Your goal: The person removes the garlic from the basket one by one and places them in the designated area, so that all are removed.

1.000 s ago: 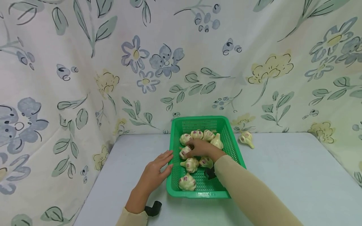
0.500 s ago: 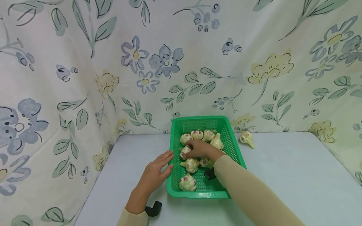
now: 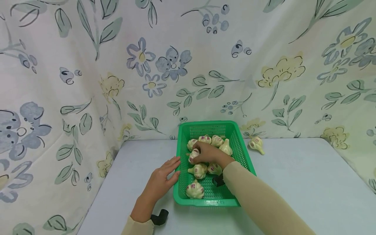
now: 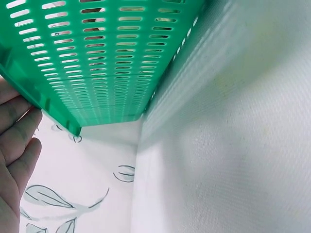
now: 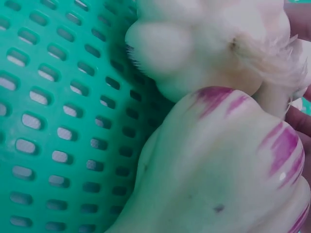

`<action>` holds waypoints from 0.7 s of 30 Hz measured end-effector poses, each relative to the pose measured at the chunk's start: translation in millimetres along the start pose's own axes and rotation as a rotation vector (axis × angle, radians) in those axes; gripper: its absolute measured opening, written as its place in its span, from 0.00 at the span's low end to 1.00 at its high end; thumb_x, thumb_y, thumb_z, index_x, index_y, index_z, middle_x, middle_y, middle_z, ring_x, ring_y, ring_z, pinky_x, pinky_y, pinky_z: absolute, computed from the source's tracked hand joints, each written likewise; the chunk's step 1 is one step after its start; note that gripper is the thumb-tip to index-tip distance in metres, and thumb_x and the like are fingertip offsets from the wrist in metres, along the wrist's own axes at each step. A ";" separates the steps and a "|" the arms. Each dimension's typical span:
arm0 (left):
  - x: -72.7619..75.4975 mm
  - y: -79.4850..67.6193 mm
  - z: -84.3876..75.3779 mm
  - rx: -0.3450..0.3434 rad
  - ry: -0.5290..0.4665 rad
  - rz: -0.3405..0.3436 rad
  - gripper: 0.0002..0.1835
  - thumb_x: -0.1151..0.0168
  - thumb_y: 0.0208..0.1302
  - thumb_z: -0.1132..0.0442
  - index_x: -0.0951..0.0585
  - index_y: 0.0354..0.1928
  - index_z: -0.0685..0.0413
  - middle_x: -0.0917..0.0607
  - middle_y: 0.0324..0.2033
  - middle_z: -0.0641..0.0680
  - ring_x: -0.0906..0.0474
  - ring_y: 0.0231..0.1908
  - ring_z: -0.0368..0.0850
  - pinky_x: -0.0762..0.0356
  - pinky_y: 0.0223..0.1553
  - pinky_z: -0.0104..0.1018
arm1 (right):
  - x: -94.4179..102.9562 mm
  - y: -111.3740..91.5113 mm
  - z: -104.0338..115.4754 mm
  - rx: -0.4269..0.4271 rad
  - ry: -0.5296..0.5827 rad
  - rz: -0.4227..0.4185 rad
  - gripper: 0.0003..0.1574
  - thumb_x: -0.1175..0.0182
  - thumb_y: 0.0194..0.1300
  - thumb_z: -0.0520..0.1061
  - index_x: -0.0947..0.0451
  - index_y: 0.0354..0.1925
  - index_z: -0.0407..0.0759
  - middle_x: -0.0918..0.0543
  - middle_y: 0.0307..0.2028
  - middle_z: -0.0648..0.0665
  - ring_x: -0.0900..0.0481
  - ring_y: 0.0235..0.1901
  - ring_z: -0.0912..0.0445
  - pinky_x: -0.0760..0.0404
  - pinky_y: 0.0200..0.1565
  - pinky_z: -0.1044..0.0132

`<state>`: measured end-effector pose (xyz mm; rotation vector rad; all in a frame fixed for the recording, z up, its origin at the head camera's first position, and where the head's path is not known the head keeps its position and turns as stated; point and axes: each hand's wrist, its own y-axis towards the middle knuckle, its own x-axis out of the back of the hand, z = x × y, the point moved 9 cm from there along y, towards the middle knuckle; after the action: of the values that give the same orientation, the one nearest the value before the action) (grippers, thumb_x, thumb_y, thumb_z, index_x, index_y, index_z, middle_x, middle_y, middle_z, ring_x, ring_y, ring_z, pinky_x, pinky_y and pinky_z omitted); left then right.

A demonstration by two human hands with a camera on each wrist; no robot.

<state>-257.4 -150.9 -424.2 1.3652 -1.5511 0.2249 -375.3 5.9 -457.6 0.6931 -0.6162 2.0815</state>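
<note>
My right hand (image 3: pixel 210 153) reaches into a green plastic basket (image 3: pixel 208 202) and grips a garlic bulb (image 3: pixel 193 156) with purple streaks near its left wall. Other garlic bulbs lie around it, among them one with a pale neck (image 3: pixel 225 147) and one near the front corner (image 3: pixel 195 190). In the right wrist view, a purple-streaked bulb (image 5: pixel 218 160) fills the foreground, with another bulb (image 5: pixel 204 53) behind it and fingers partly visible at the right edge. My left hand (image 3: pixel 161 178) rests against the basket's left rim, fingers extended; the left wrist view shows its fingertips at the rim.
One garlic bulb (image 3: pixel 256 145) lies on the white table (image 3: pixel 293 176), right of the basket. Black wrist-camera parts show at the left wrist (image 3: pixel 160 217) and under the right sleeve (image 3: pixel 218 180). A floral cloth (image 3: pixel 188 65) hangs behind the table.
The garlic bulb in my right hand has shifted slightly upward in the head view, tilting a little. My left hand and the basket stay in place.
</note>
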 end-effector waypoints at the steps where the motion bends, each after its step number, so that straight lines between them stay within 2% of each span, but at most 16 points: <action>1: 0.1 0.0 -0.1 -0.001 0.000 -0.002 0.23 0.38 0.68 0.58 0.22 0.64 0.54 0.26 0.67 0.46 0.28 0.66 0.50 0.24 0.61 0.50 | 0.6 0.0 0.8 0.006 0.002 -0.003 0.40 0.29 0.57 0.54 0.29 0.63 0.41 0.23 0.58 0.44 0.23 0.55 0.50 0.20 0.56 0.52; 8: 0.5 0.1 -0.9 -0.010 0.008 -0.014 0.23 0.37 0.68 0.58 0.22 0.63 0.55 0.25 0.67 0.47 0.27 0.65 0.52 0.24 0.61 0.51 | 3.1 1.0 0.7 0.034 0.022 -0.017 0.43 0.28 0.56 0.56 0.29 0.66 0.43 0.23 0.60 0.46 0.24 0.58 0.51 0.22 0.59 0.53; 14: -0.2 0.3 0.4 0.014 -0.019 0.002 0.23 0.36 0.67 0.58 0.22 0.63 0.55 0.26 0.67 0.46 0.28 0.66 0.51 0.25 0.62 0.51 | 5.9 4.1 -1.0 0.067 0.070 -0.026 0.46 0.28 0.56 0.56 0.31 0.69 0.46 0.25 0.64 0.46 0.26 0.62 0.50 0.24 0.62 0.52; 18: 0.6 0.3 -0.3 0.019 -0.019 0.004 0.23 0.37 0.67 0.58 0.22 0.63 0.55 0.26 0.67 0.46 0.28 0.66 0.51 0.26 0.62 0.51 | 12.0 5.0 1.6 0.078 0.064 -0.049 0.47 0.28 0.56 0.57 0.32 0.70 0.48 0.25 0.64 0.45 0.26 0.61 0.49 0.20 0.57 0.53; 21: 0.9 0.3 -1.0 0.014 -0.018 0.001 0.23 0.36 0.67 0.58 0.22 0.63 0.56 0.26 0.67 0.46 0.28 0.66 0.50 0.26 0.62 0.51 | 19.9 3.5 3.9 0.068 0.106 -0.091 0.48 0.28 0.56 0.56 0.33 0.71 0.49 0.24 0.62 0.45 0.25 0.60 0.48 0.17 0.53 0.54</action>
<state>-256.9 -150.8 -422.9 1.3814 -1.5678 0.2251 -387.1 12.7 -442.2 0.6326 -0.4487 2.0476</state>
